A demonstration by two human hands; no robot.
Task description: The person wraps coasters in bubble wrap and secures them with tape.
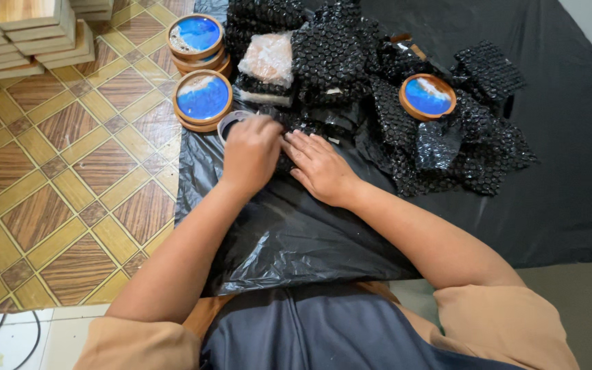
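The person's left hand (249, 152) is curled, knuckles up, over a roll of clear tape (229, 123); its fingertips are hidden, so whether it actually pinches the roll or the wrap beneath cannot be told. The right hand (320, 166) lies flat and open, fingers spread, pressing on a bundle of black bubble wrap (294, 130) that sits between the two hands on the black plastic sheet (289, 233). What the bundle encloses is hidden. The wrap looks light, soft and springy, with a glossy skin likely to slide under a palm, so it is probably best held by pressing down on a folded edge rather than by pinching the bubbles. Just beyond the bundle lies a heap of more black bubble wrap (351, 55), with a pinkish wrapped slab (268, 58) on its left part. To the right of the bundle, a round wooden coaster with blue resin (427, 96) rests on crumpled wrap. To the bundle's left and beyond it stand two stacks of the same coasters (202, 99) at the sheet's edge on the patterned tile floor (56, 185); such pieces look stiff, heavier and liable to chip. Wooden boards (29, 31) are piled far to the left.
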